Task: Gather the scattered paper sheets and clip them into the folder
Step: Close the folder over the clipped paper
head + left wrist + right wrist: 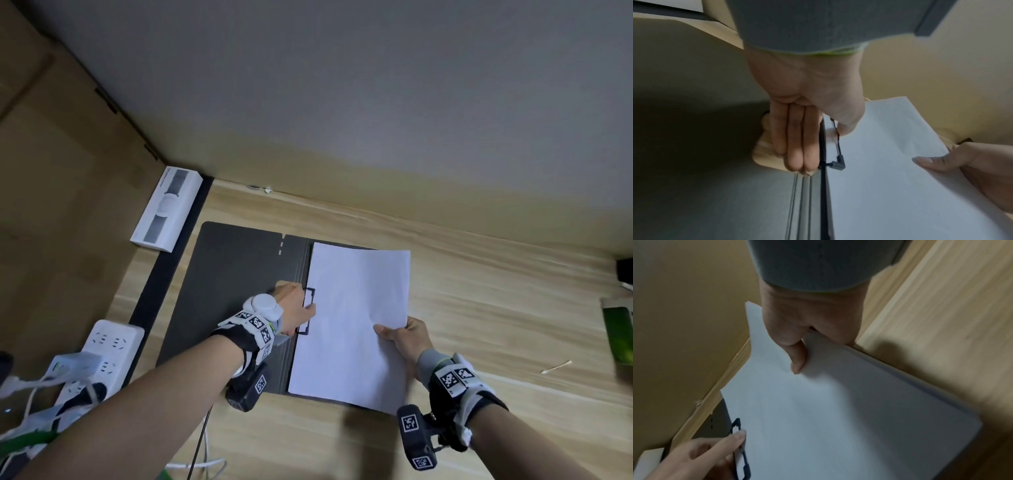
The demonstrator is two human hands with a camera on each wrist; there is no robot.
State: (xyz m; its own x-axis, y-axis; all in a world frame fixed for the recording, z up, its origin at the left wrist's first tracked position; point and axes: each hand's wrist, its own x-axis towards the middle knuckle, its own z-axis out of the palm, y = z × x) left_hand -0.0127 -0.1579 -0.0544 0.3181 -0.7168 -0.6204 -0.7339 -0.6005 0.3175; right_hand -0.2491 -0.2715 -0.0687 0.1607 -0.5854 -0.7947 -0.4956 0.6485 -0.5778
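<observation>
Our left hand [295, 310] sits at the spine of the open dark grey plastic folder [226, 284], with three fingers [797, 142] laid straight along the spine ridges and the thumb hooked on the black wire lever clip [307, 310], which stands raised off the paper edge. To the far left of us, at the desk's edge, lie a white rectangular box printed with a watch picture [168, 209] and a white plastic power strip [102, 356] with plugs and cables in it. The folder lies flat on the light wooden desk [479, 291], its left flap bare.

On the folder's right half rests the stack of plain white paper sheets [352, 318], its left edge beside the clip and its far corner curling up slightly. We cannot tell whether that edge already sits under the clip.

Our right hand [406, 341] pinches the stack at its right edge, thumb [797, 356] on top and the other fingers hidden beneath, lifting that side a little off the desk.

Further right on the desk lie a thin pale cotton swab [556, 366] and, at the picture's edge, a green glossy packet [618, 332].
</observation>
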